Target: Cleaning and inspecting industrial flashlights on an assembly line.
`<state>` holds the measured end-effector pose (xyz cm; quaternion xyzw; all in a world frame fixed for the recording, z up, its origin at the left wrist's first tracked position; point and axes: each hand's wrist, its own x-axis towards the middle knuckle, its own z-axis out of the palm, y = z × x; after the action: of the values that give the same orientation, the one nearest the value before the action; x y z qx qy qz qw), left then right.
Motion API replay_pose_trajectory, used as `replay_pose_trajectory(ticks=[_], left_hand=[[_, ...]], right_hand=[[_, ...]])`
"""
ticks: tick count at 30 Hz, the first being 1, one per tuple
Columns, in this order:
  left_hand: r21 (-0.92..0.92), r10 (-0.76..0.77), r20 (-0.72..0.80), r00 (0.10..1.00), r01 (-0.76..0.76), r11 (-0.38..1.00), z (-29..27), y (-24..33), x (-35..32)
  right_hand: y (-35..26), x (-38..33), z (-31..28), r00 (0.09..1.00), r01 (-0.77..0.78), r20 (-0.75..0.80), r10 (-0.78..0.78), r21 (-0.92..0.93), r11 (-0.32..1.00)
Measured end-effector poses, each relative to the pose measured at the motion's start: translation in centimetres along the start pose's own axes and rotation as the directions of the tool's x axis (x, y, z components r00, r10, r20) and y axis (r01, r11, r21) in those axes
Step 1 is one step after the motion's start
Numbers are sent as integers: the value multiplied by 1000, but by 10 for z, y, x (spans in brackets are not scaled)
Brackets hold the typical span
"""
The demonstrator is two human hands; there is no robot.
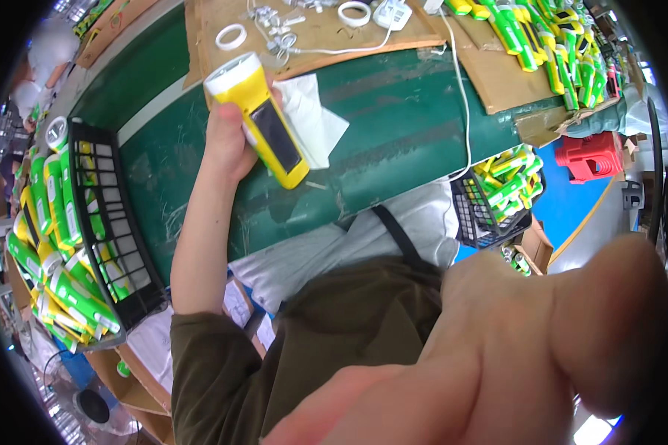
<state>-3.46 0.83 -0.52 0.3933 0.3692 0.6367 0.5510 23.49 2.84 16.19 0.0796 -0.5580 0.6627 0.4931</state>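
Note:
My left hand (234,144) is closed around a yellow flashlight (278,141) with a white head and a dark panel on its side, raised over the green work table (393,141). A white cloth or paper sheet (315,122) shows right behind the flashlight; whether my fingers touch it is hidden. Very near the camera, my right hand (490,356) fills the lower right. Its fingers look apart, partly cut off by the picture's edge, and nothing shows in them.
Cardboard (319,44) at the table's far side bears white rings (231,37), small clear parts and a white cable (464,96). Green-and-yellow flashlights pile up far right (549,44), in a black crate (115,222) at left and another crate (476,209) at right. A red stool (590,157) stands beyond.

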Motion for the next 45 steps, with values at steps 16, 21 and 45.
replay_pose_trajectory(ticks=[16, 21, 45], left_hand=[[-1, 32, -72, 997, -32, 999, 4, 0, 2], [-43, 12, -53, 998, -15, 999, 1, -2, 3], [-211, -263, -208, 942, 220, 952, -28, 42, 12]], right_hand=[[8, -1, -8, 997, 60, -54, -63, -55, 997], [14, -5, -15, 993, 88, -75, -91, -42, 995], [171, -27, -35, 965, -95, -10, 263, -945, 314]])
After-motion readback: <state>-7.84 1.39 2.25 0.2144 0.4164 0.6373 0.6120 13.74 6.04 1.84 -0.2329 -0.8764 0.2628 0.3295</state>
